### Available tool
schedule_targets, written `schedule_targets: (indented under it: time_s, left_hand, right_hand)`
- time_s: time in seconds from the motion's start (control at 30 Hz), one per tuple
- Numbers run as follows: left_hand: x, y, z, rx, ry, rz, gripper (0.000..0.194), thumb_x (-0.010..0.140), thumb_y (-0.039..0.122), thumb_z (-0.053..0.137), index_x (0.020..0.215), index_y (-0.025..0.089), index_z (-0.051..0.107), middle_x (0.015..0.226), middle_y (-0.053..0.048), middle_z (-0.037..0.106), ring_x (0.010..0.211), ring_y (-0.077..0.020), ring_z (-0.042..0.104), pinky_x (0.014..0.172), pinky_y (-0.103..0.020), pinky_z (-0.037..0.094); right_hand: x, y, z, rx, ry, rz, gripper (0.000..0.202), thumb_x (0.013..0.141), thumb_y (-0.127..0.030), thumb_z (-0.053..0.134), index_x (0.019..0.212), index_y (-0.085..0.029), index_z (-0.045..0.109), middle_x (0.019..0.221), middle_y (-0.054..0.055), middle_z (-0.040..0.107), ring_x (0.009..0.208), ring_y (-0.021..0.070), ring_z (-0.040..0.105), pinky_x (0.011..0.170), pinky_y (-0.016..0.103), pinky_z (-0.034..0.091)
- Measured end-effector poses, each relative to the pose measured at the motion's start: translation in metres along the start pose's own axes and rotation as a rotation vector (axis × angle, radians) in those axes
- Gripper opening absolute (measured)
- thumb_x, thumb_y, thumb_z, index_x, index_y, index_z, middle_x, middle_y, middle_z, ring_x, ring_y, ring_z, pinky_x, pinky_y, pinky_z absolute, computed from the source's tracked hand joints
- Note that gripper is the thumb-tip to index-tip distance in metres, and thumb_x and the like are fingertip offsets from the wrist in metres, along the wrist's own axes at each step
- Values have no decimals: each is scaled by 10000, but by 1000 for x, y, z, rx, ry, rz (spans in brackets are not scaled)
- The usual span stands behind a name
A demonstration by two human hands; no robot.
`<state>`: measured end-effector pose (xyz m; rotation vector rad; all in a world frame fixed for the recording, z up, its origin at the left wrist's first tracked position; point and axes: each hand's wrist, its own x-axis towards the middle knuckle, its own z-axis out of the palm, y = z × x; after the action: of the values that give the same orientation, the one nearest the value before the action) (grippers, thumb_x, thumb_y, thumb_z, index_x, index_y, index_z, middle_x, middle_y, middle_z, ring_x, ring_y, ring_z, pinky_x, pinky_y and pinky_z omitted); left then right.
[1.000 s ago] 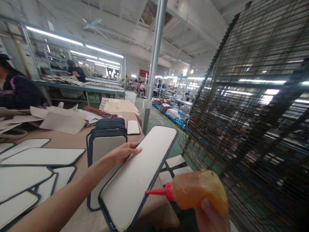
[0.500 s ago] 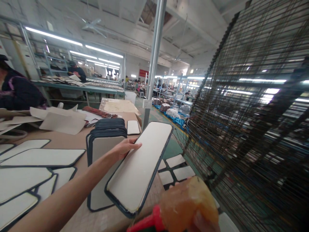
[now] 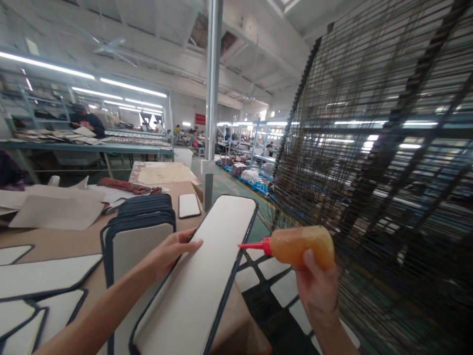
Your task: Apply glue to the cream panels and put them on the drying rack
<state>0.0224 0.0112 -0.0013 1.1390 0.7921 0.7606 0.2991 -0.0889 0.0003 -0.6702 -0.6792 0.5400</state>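
Observation:
My left hand (image 3: 173,251) grips the left edge of a long white panel with rounded corners and a dark border (image 3: 207,261), thumb on its face. The panel is tilted, its far end raised. In my right hand (image 3: 318,286) is a squeeze bottle of amber liquid (image 3: 301,245), held sideways. Its red nozzle (image 3: 254,245) points left, the tip at the panel's right dark edge; whether it touches I cannot tell. Behind my left hand stands a stack of similar dark-edged panels (image 3: 142,217).
More dark-edged panels (image 3: 48,276) lie on the brown table at left, with loose pale sheets (image 3: 59,207) behind. A metal post (image 3: 212,98) rises beyond the table. A large wire rack (image 3: 369,148) fills the right side. Small white panels (image 3: 284,288) lie low at right.
My right hand has raised the bottle from low in front up to the panel's right edge, its nozzle now level. The panel sits nearer and lower in view. The camera has turned right.

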Motion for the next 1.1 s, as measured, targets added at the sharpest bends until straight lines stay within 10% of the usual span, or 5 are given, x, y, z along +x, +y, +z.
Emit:
schedule_targets:
  time_s: [0.47, 0.83, 1.1]
  left_hand:
    - [14, -5, 14, -7, 173, -3, 815, 499, 329, 886, 1231, 115, 601, 856, -92, 761, 673, -232, 700, 601, -279, 547]
    - [27, -25, 37, -19, -88, -34, 691, 658, 228, 801, 1306, 196, 561, 1066, -71, 731, 885, -237, 694, 769, -283, 537]
    - [53, -26, 31, -34, -239, -75, 734, 648, 207, 798, 1333, 205, 533, 1069, -82, 730, 873, -249, 695, 725, -288, 542]
  right_hand:
    - [-34, 9, -24, 123, -61, 278, 399, 598, -352, 841, 962, -278, 696, 873, 21, 745, 809, 226, 693, 718, 325, 583]
    - [35, 16, -28, 71, 103, 9, 512, 516, -259, 868, 978, -248, 649, 878, -36, 690, 789, 148, 634, 800, 296, 532]
    - [-16, 23, -45, -50, 70, 35, 572, 574, -314, 847, 1092, -258, 611, 1032, 61, 713, 972, 271, 654, 936, 467, 486]
